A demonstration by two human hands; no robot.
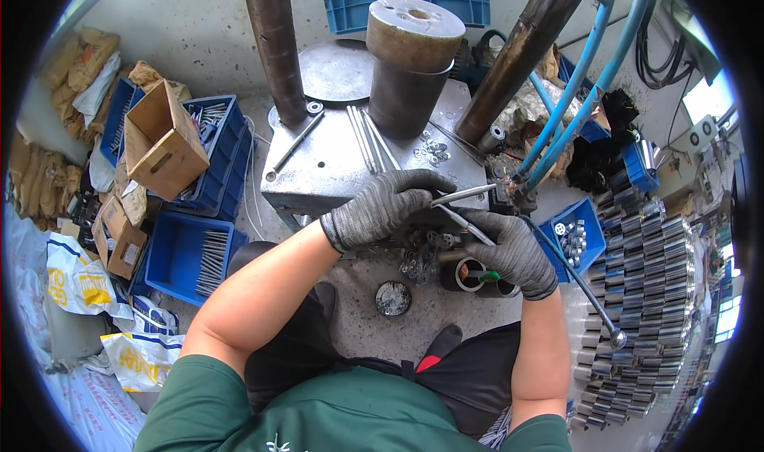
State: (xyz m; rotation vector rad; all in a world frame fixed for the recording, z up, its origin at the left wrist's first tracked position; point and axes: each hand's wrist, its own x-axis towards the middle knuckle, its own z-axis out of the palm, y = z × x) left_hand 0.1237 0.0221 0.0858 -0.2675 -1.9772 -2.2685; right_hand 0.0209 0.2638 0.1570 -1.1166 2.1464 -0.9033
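Note:
Both my hands wear grey knit gloves and meet in front of the metal press table [298, 165]. My left hand [386, 205] is closed on a thin steel rod [471, 192] that points to the right. In my right hand [513, 253] is a second steel rod [468, 225], slanting up to the left. The rods' near ends almost meet between my fingers; whether they touch I cannot tell. On the table behind lie several loose rods [366, 138], a single rod [298, 143] at the left and a scatter of small metal washers [434, 150].
A thick steel cylinder [410, 94] stands on the table between two dark columns [274, 46]. To the left are blue bins [171, 253] of rods and a cardboard box [163, 142]. A ball-ended lever [581, 285] juts out at right, beside stacked metal cylinders [637, 293].

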